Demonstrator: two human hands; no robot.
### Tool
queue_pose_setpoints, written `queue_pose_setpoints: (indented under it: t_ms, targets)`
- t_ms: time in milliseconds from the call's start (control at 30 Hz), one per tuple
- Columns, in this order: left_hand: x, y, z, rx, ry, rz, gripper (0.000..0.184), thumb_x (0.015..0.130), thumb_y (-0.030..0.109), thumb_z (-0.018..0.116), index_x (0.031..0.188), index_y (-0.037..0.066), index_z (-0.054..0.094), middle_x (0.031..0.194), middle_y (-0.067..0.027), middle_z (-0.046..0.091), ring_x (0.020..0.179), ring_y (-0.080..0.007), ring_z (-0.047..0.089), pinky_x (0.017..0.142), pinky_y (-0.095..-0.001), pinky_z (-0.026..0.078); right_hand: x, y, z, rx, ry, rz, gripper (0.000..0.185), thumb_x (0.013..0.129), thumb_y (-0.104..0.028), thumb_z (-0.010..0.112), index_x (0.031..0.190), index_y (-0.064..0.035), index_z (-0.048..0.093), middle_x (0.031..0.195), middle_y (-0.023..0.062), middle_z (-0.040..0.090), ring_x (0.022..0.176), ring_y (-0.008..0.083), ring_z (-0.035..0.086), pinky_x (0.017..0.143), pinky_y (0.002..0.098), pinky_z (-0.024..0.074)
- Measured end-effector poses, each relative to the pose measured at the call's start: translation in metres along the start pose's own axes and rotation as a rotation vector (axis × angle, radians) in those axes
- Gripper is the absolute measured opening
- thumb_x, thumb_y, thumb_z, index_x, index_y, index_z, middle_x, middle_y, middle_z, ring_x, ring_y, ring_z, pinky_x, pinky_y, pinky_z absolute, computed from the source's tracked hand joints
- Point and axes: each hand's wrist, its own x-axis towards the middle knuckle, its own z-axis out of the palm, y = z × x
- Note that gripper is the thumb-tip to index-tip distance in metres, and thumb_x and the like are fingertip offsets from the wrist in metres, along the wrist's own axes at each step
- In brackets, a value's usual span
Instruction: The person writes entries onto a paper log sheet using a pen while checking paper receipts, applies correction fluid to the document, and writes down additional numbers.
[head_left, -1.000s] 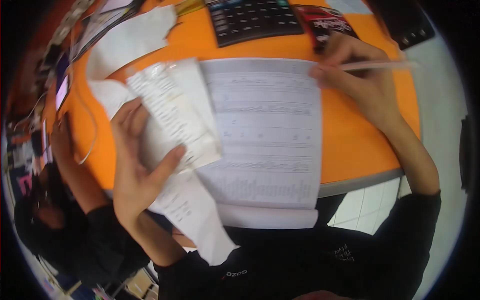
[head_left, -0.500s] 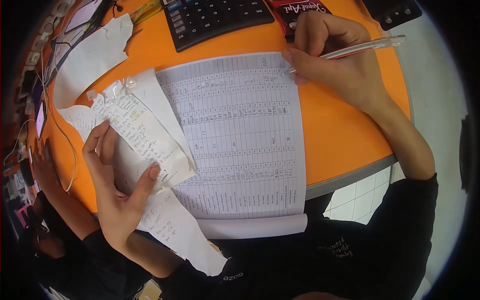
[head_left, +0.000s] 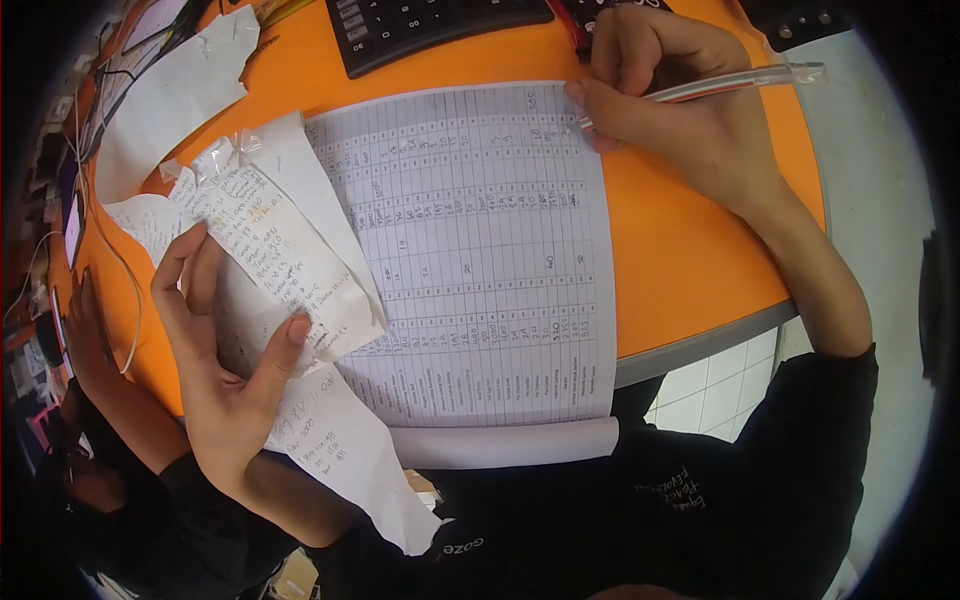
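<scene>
My right hand [head_left: 670,95] grips a clear pen [head_left: 735,82]. Its tip is at the upper right edge of a printed table sheet [head_left: 480,240] with columns of handwritten numbers. My left hand [head_left: 235,375] pinches a handwritten paper slip [head_left: 285,265] between thumb and fingers, over the sheet's left side. Clear tape [head_left: 222,160] shows at the top of that slip. Below the hand, another torn handwritten strip [head_left: 350,455] hangs toward my shirt. The sheet's near edge is rolled up [head_left: 510,442].
A black calculator [head_left: 420,30] and a dark red packet [head_left: 577,25] lie at the far side of the orange table [head_left: 690,270]. A torn white paper [head_left: 170,105] and cables [head_left: 82,150] are at the left. Another person's hand [head_left: 88,325] rests at the left edge.
The view has shifted slightly, so the papers and calculator appear higher. The pen stays near the sheet's upper right edge, and my left hand keeps its pinch on the slip.
</scene>
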Motion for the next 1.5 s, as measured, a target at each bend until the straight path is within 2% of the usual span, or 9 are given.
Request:
queue_pose_setpoints:
  t_ms: [67, 167, 233, 400, 533, 633, 800, 1400, 1500]
  targets:
    - [0.000, 0.004, 0.003, -0.102, -0.007, -0.042, 0.089, 0.083, 0.002, 0.082, 0.154, 0.001, 0.028, 0.153, -0.0241, 0.047, 0.145, -0.0289, 0.043, 0.123, -0.0377, 0.022, -0.004, 0.002, 0.000, 0.033, 0.006, 0.034, 0.033, 0.085, 0.011, 0.075, 0.076, -0.0070, 0.049, 0.072, 0.0035, 0.058, 0.066, 0.0078, 0.057, 0.059, 0.0250, 0.0428]
    - [0.001, -0.001, 0.004, -0.148, 0.006, -0.038, 0.089, 0.082, -0.002, 0.082, 0.153, -0.001, 0.029, 0.152, -0.0209, 0.045, 0.144, -0.0285, 0.044, 0.123, -0.0376, 0.024, -0.003, 0.009, -0.005, -0.341, -0.055, -0.276, 0.036, 0.090, 0.004, 0.074, 0.072, -0.0077, 0.045, 0.076, 0.0039, 0.059, 0.060, 0.0089, 0.060, 0.059, 0.0241, 0.0532]
    - [0.001, 0.000, 0.001, -0.081, 0.012, 0.028, 0.091, 0.079, -0.003, 0.084, 0.152, -0.003, 0.030, 0.151, -0.0168, 0.040, 0.143, -0.0286, 0.045, 0.123, -0.0382, 0.025, -0.008, 0.011, -0.003, -0.117, 0.018, -0.072, 0.034, 0.092, 0.003, 0.072, 0.073, -0.0084, 0.045, 0.076, 0.0045, 0.059, 0.060, 0.0102, 0.058, 0.058, 0.0255, 0.0518]
    - [0.003, -0.007, 0.002, -0.128, 0.029, 0.072, 0.087, 0.083, -0.001, 0.080, 0.154, 0.002, 0.031, 0.150, -0.0215, 0.051, 0.145, -0.0257, 0.042, 0.123, -0.0366, 0.021, -0.002, 0.012, -0.012, -0.135, -0.029, -0.091, 0.033, 0.095, 0.002, 0.070, 0.074, -0.0097, 0.047, 0.075, 0.0039, 0.058, 0.061, 0.0103, 0.060, 0.059, 0.0257, 0.0519]
    - [0.001, 0.003, 0.003, -0.073, 0.024, 0.023, 0.082, 0.088, 0.006, 0.079, 0.156, 0.005, 0.033, 0.152, -0.0304, 0.051, 0.133, -0.0261, 0.056, 0.115, -0.0352, 0.037, -0.013, 0.003, -0.002, -0.077, -0.019, -0.091, 0.034, 0.090, 0.007, 0.072, 0.074, -0.0089, 0.047, 0.075, 0.0033, 0.058, 0.064, 0.0087, 0.059, 0.059, 0.0245, 0.0485]
    - [0.000, 0.005, 0.003, -0.060, 0.030, -0.006, 0.085, 0.083, 0.004, 0.084, 0.152, 0.004, 0.034, 0.148, -0.0275, 0.053, 0.137, -0.0263, 0.050, 0.120, -0.0386, 0.029, -0.019, -0.001, 0.000, 0.074, 0.012, 0.008, 0.039, 0.086, 0.011, 0.074, 0.073, -0.0090, 0.044, 0.079, 0.0034, 0.060, 0.066, 0.0081, 0.059, 0.060, 0.0237, 0.0482]
    - [0.002, 0.003, 0.000, -0.039, 0.017, -0.012, 0.084, 0.086, 0.009, 0.083, 0.154, 0.005, 0.034, 0.151, -0.0295, 0.052, 0.135, -0.0261, 0.053, 0.118, -0.0380, 0.033, -0.022, -0.008, -0.003, 0.166, -0.040, 0.096, 0.037, 0.087, 0.011, 0.073, 0.074, -0.0082, 0.044, 0.078, 0.0034, 0.060, 0.065, 0.0092, 0.064, 0.058, 0.0234, 0.0478]
    - [0.005, 0.003, 0.002, -0.111, 0.026, 0.078, 0.086, 0.082, 0.000, 0.085, 0.149, -0.001, 0.031, 0.143, -0.0210, 0.054, 0.141, -0.0254, 0.045, 0.120, -0.0362, 0.030, -0.025, -0.001, -0.005, -0.061, -0.063, -0.037, 0.024, 0.091, 0.003, 0.071, 0.079, -0.0070, 0.053, 0.074, 0.0017, 0.055, 0.060, 0.0091, 0.055, 0.058, 0.0250, 0.0446]
    - [0.005, -0.004, -0.006, -0.130, 0.002, 0.091, 0.087, 0.082, 0.003, 0.085, 0.149, 0.000, 0.030, 0.144, -0.0221, 0.054, 0.141, -0.0263, 0.045, 0.120, -0.0368, 0.030, -0.019, -0.010, 0.005, -0.041, -0.055, 0.005, 0.030, 0.090, 0.006, 0.066, 0.076, -0.0097, 0.045, 0.072, 0.0015, 0.049, 0.055, 0.0086, 0.050, 0.054, 0.0253, 0.0425]
